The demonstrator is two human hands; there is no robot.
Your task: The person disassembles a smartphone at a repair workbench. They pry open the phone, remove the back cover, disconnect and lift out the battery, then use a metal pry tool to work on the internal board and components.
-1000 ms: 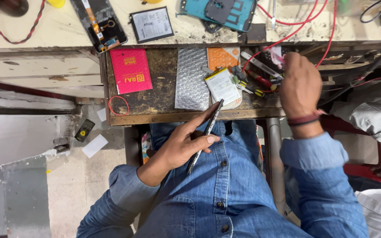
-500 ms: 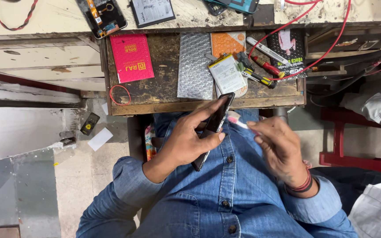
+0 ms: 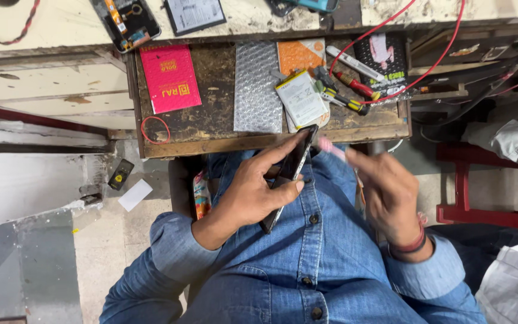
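— What does the left hand (image 3: 253,192) have?

— A dark, slim phone (image 3: 289,177), held edge-on and tilted, thumb on one side and fingers curled round the other. It sits over the person's lap, just below the front edge of the open wooden drawer (image 3: 211,144).

— And the right hand (image 3: 388,192)?

— It is blurred. The fingers are loosely bent and pinch a thin pinkish tool (image 3: 331,147) whose tip points toward the top end of the phone. How tight the pinch is I cannot tell.

— What differs from half a second ago?

— Little: the phone is in the same grip, the right hand has drawn slightly away to the right, and the tool is still near the phone's top. A second ago that hand was up in the drawer among the screwdrivers (image 3: 346,93).

— What lies in the drawer?

— A red packet (image 3: 171,78) at the left, a strip of bubble wrap (image 3: 258,90) in the middle, a flat white battery (image 3: 301,99) beside it, an orange card (image 3: 300,57) behind, and red wires (image 3: 427,54) crossing the right corner.
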